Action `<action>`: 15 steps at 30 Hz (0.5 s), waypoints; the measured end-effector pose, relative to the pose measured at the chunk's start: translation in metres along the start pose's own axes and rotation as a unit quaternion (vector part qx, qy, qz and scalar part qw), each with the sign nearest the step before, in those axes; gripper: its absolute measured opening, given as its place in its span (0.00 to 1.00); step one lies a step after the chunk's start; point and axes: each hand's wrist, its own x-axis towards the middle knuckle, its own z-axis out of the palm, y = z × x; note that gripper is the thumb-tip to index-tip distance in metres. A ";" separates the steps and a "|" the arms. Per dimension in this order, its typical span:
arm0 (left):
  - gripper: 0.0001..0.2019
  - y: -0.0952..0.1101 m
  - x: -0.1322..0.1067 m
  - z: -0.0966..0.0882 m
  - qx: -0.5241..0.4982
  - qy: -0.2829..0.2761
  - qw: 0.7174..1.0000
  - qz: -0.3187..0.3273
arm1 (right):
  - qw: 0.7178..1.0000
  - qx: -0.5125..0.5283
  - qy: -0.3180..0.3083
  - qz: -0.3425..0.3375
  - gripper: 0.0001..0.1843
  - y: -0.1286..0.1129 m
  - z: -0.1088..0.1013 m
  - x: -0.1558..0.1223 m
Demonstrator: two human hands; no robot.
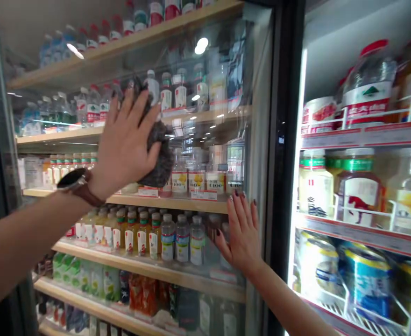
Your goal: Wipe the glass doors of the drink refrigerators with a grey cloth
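Note:
My left hand (128, 135), with a dark watch (74, 179) on a brown strap at the wrist, presses a dark grey fuzzy cloth (161, 161) flat against a glass door (205, 133). Its fingers point up and are slightly spread; the cloth shows past the thumb and above the fingertips. Lower and to the right, my right hand (244, 235) rests with fingers stretched out on the glass close to the door's right edge. Nothing shows in it. Behind the glass, wooden shelves (187, 200) carry rows of drink bottles (182, 240).
A black upright frame (284, 140) runs along the right of the door. Beyond it is a lit cooler with wire-fronted shelves (366, 233) of bottles and cans (366, 282). Bright lamp reflections (201, 45) lie on the glass. Another dark frame post stands at the far left.

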 end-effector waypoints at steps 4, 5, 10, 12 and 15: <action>0.37 0.074 -0.076 0.035 -0.040 -0.061 0.982 0.173 | 1.000 0.001 -0.003 -0.002 0.43 0.001 -0.002 0.000; 0.37 0.087 -0.111 0.042 -0.053 -0.086 0.967 0.234 | 1.000 0.001 -0.004 -0.003 0.43 0.001 -0.002 0.000; 0.30 0.063 -0.233 0.033 -0.088 -0.162 0.891 0.416 | 1.000 -0.002 -0.009 -0.004 0.45 -0.001 -0.002 0.000; 0.31 0.023 -0.214 0.014 -0.071 -0.172 0.901 0.393 | 1.000 0.001 -0.012 -0.003 0.45 -0.001 -0.002 0.000; 0.32 -0.026 -0.132 -0.014 0.005 -0.103 0.968 0.228 | 1.000 0.005 -0.008 -0.002 0.44 0.002 -0.002 -0.001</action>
